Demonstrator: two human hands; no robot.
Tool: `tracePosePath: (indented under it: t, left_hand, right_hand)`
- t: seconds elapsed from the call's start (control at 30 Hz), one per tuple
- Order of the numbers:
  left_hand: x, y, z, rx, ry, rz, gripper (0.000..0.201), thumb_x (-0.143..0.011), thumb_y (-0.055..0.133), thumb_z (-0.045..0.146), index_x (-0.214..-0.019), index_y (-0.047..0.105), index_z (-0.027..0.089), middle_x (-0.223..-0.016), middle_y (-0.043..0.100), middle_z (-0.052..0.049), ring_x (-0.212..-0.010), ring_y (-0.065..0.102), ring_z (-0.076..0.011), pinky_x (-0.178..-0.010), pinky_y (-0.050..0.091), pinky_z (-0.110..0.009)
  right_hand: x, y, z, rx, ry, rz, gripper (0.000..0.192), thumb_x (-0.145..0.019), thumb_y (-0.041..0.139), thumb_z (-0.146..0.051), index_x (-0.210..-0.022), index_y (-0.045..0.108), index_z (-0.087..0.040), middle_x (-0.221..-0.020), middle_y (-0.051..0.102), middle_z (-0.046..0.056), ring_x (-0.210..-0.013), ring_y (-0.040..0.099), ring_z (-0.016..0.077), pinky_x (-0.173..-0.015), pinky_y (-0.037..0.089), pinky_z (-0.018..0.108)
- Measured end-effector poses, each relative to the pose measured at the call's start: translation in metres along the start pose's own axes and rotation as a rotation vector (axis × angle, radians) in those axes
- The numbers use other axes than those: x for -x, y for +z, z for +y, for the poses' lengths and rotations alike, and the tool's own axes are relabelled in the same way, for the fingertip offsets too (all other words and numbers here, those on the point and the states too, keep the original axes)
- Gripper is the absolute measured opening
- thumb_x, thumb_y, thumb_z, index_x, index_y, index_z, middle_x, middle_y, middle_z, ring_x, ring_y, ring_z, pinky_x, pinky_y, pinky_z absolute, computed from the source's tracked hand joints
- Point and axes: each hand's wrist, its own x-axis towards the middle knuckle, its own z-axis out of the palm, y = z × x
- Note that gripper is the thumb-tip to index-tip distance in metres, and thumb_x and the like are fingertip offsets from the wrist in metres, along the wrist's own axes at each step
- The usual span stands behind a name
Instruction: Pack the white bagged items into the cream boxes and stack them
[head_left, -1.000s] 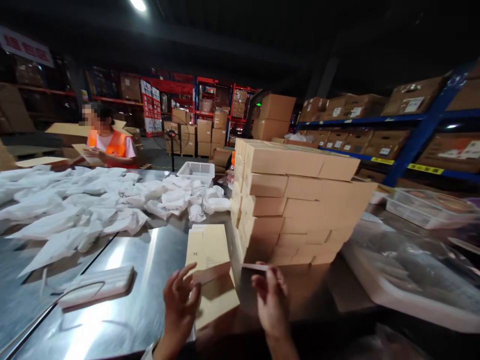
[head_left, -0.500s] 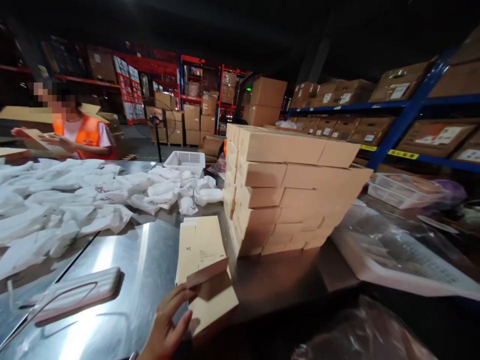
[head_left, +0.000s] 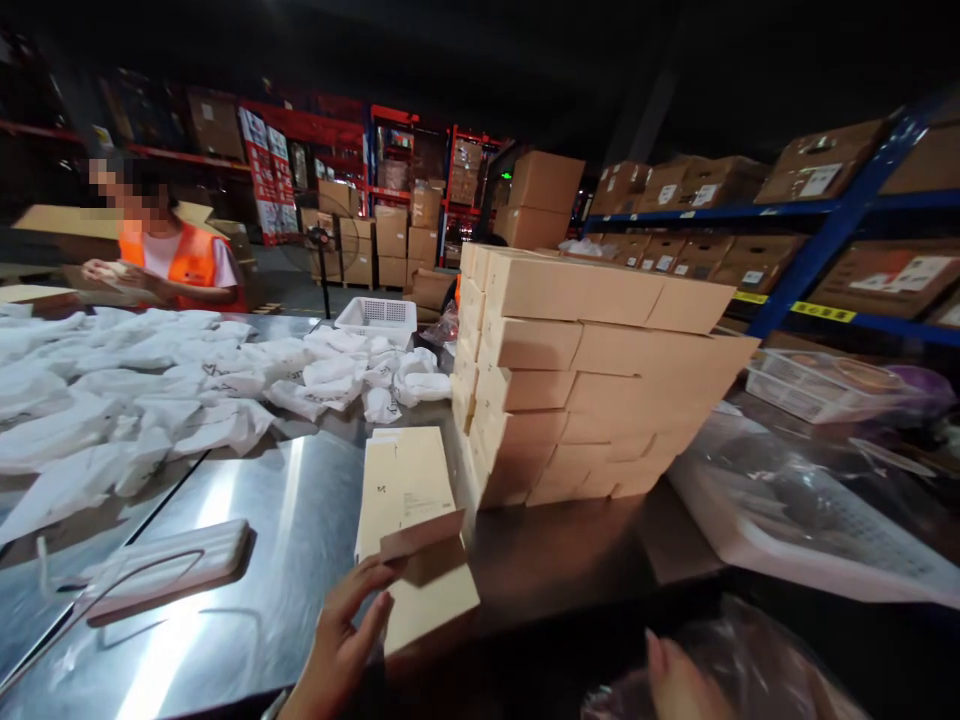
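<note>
My left hand (head_left: 345,635) is at the near end of a small tan cardboard box (head_left: 431,600) with its end flap raised. My fingertips are on the left edge of the flap and the thumb is close to them against the box. Just beyond lie flat tan cartons (head_left: 405,480) with small black print, stacked on the metal table. At the bottom edge my right hand (head_left: 686,685) shows only in part, over a clear plastic bag (head_left: 780,660); its other fingers are hidden. A tall stack of closed tan boxes (head_left: 600,390) stands beyond the box, to the right.
White wrapped packets (head_left: 165,380) cover the table's far left. A pale corded device (head_left: 172,565) lies on the metal table (head_left: 292,520). A white plastic tray (head_left: 817,530) holds clear plastic on the right. A co-worker in an orange vest (head_left: 180,255) handles something pale.
My right hand has come into view at the bottom, over the plastic bag. My left thumb has drawn nearer the fingers at the box. The co-worker's hands have moved closer together.
</note>
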Motion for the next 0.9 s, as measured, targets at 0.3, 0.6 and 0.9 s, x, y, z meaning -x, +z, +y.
tracePosePath:
  t: [0.3,0.6,0.9]
  left_hand:
    - [-0.015,0.014,0.007,0.307,-0.245,-0.035,0.033,-0.075,0.074,0.055,-0.078,0.084,0.023,-0.094,0.082,-0.01,-0.091,0.076,-0.0309,-0.079,0.061,-0.037]
    - [0.004,0.03,0.009,0.392,-0.031,0.19,0.03,-0.099,0.053,0.035,-0.128,0.062,0.032,-0.107,0.076,-0.002,-0.098,0.073,-0.019,-0.086,0.058,-0.03]
    - [-0.014,0.007,0.014,0.255,0.357,-0.147,0.037,-0.08,0.075,0.055,-0.105,0.079,0.028,-0.095,0.066,-0.006,-0.09,0.065,-0.0233,-0.082,0.058,-0.037]
  right_hand:
    - [0.029,0.099,-0.208,-1.209,0.18,-0.856,0.07,-0.079,0.065,-0.033,-0.146,0.047,-0.027,-0.14,0.063,0.006,-0.135,0.054,0.0283,-0.114,0.042,0.051]
    - [0.037,0.12,-0.178,-1.226,-0.322,-0.728,0.048,-0.09,0.062,-0.045,-0.136,0.054,-0.031,-0.143,0.056,0.006,-0.139,0.047,0.03,-0.117,0.037,0.049]
    - [0.027,0.143,-0.177,-1.172,-0.716,-0.468,0.048,-0.063,0.083,-0.067,-0.09,0.072,-0.029,-0.089,0.078,0.006,-0.099,0.071,0.0315,-0.097,0.053,0.051]
